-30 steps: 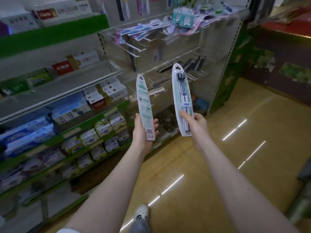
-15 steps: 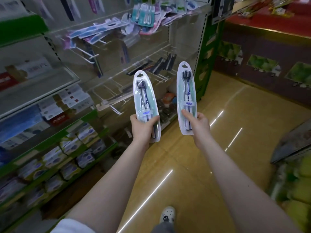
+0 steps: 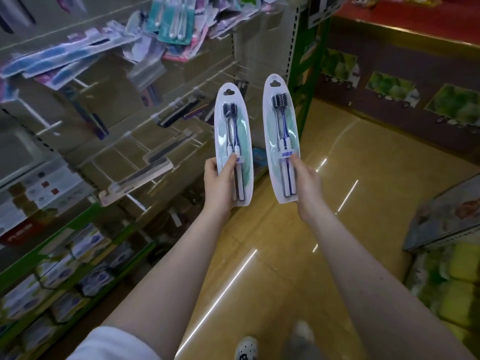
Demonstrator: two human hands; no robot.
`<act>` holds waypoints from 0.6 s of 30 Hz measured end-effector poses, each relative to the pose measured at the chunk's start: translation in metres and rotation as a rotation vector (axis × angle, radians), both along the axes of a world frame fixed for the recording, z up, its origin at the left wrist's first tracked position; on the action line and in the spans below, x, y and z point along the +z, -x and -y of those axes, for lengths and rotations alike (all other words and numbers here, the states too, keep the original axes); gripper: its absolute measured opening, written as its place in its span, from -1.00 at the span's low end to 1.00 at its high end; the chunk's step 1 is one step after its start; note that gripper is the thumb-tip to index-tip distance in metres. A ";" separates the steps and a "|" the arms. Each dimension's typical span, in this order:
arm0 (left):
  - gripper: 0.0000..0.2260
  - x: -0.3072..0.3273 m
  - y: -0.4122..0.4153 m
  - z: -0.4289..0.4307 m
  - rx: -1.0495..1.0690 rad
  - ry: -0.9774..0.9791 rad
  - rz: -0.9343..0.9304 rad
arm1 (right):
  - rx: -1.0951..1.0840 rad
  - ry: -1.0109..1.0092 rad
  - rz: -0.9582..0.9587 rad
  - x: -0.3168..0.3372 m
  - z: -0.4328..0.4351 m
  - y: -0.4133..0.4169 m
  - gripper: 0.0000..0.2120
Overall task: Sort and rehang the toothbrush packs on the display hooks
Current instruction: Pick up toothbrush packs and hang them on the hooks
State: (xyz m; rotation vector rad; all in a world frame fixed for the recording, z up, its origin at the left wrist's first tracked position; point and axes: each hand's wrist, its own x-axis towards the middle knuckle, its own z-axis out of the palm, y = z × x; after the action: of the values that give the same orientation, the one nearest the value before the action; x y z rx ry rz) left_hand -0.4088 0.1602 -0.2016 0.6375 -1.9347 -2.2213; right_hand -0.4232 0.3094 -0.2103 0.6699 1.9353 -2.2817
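The right hand (image 3: 306, 183) pinches the lower half of one toothbrush pack (image 3: 281, 120) between thumb and fingers, holding it upright with its front to the camera. Just left of the thumb tip, a pale label band (image 3: 286, 154) crosses the two brush handles. It carries three blue Chinese characters, too soft to read with any certainty. Both dark bristle heads show clearly near the top, under a cloud-shaped hang hole.

The left hand (image 3: 219, 184) grips a second, matching pack (image 3: 237, 131) the same way, level with the first and just beside it, the two not touching. Here the thumb lies across the label band, so only a sliver of blue print shows beside it. The fingers behind both packs are hidden.

Up and to the left of the left hand, white wire display hooks (image 3: 52, 125) jut from the back panel. Some carry dark brush packs, all smeared by blur. Above the hands a crowded bunch of teal, pink and blue hanging packs (image 3: 171, 19) runs off the top edge, with no lettering legible. Below the left forearm, shelved boxes (image 3: 85, 245) show coloured print that cannot be read. A white sleeve (image 3: 111, 344) and a spotted shoe (image 3: 245, 346) are cut off at the bottom edge, over a glossy yellow floor (image 3: 259, 255).
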 end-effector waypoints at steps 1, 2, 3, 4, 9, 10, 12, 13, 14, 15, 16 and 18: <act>-0.79 0.000 0.010 -0.005 -0.007 0.013 -0.002 | 0.005 0.004 -0.006 0.001 -0.005 0.009 -0.74; -0.81 -0.001 0.020 -0.012 -0.009 0.026 -0.003 | 0.010 0.010 -0.014 -0.001 -0.012 0.021 -0.71; -0.82 -0.003 0.030 -0.020 -0.006 0.035 -0.003 | 0.017 0.013 -0.015 -0.003 -0.020 0.033 -0.68; -0.83 -0.001 0.039 -0.029 -0.003 0.037 0.000 | 0.023 0.010 -0.015 -0.004 -0.027 0.045 -0.67; -0.85 -0.001 0.082 -0.063 0.038 0.045 -0.020 | 0.109 0.003 -0.085 -0.005 -0.064 0.092 -0.73; -0.85 0.000 0.093 -0.075 0.046 0.056 -0.014 | 0.121 0.003 -0.104 -0.004 -0.076 0.104 -0.73; -0.84 0.006 0.120 -0.113 0.081 0.067 -0.002 | 0.176 0.022 -0.111 0.001 -0.112 0.137 -0.71; -0.85 0.012 0.131 -0.128 0.097 0.061 0.000 | 0.204 0.027 -0.111 0.003 -0.126 0.151 -0.71; -0.87 0.016 0.141 -0.139 0.109 0.057 -0.009 | 0.227 0.034 -0.121 0.005 -0.136 0.164 -0.72; -0.88 0.017 0.150 -0.147 0.116 0.067 -0.025 | 0.247 0.039 -0.139 0.008 -0.144 0.175 -0.75; -0.89 0.020 0.159 -0.155 0.123 0.080 -0.040 | 0.270 0.043 -0.156 0.011 -0.152 0.188 -0.78; -0.85 0.025 0.178 -0.169 0.143 0.096 -0.055 | 0.313 0.054 -0.178 0.015 -0.169 0.213 -0.78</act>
State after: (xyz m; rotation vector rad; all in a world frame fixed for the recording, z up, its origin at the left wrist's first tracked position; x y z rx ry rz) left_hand -0.5869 0.3288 -0.1770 0.6709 -1.8934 -2.0266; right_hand -0.6360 0.4780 -0.1952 0.1471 1.8817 -2.2477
